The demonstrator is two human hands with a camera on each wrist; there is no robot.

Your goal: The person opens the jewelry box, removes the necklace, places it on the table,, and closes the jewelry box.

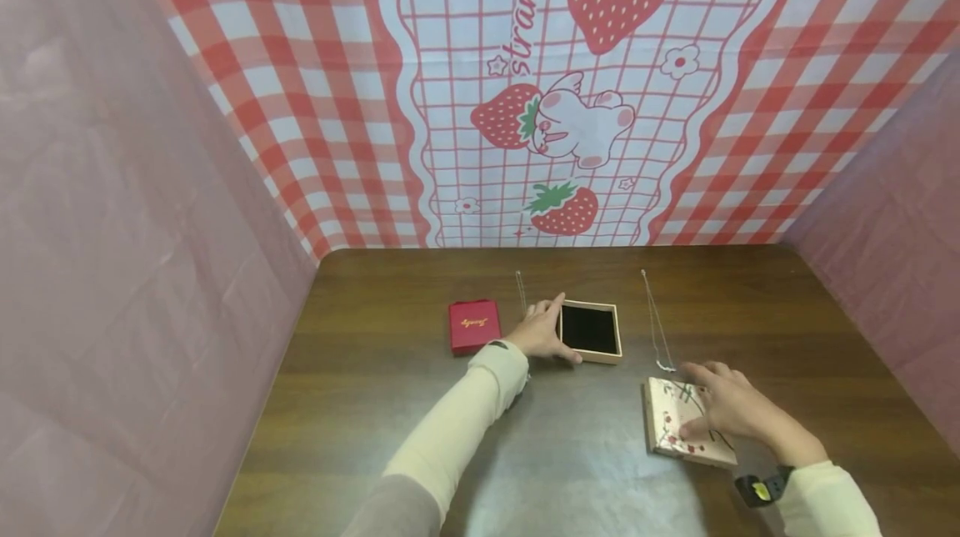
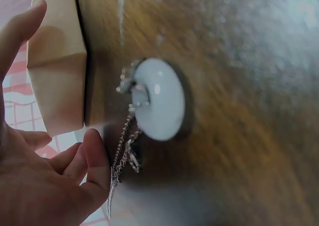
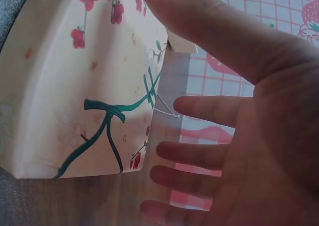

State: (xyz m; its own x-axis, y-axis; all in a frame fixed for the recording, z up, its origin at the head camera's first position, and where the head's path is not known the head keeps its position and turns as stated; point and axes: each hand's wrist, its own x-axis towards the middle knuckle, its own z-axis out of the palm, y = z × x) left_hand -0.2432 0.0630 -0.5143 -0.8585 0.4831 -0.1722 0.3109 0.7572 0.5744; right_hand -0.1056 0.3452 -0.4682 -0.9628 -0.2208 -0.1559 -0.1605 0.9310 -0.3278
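My left hand is at the left side of a small box, its thumb near the front corner and a finger near the back one. The box has pale walls and a black lining. In the left wrist view, a chain necklace with a round white pendant lies on the wood beside that hand. Over a cream lid printed with red blossoms and green branches hovers my right hand, fingers spread. The right wrist view has its fingers extended beside the lid, with nothing gripped.
Left of the left hand sits a red box with gold lettering. Another silver necklace stretches along the brown table behind the lid. A strawberry-print cloth hangs at the table's back edge, with pink cloth on both sides.
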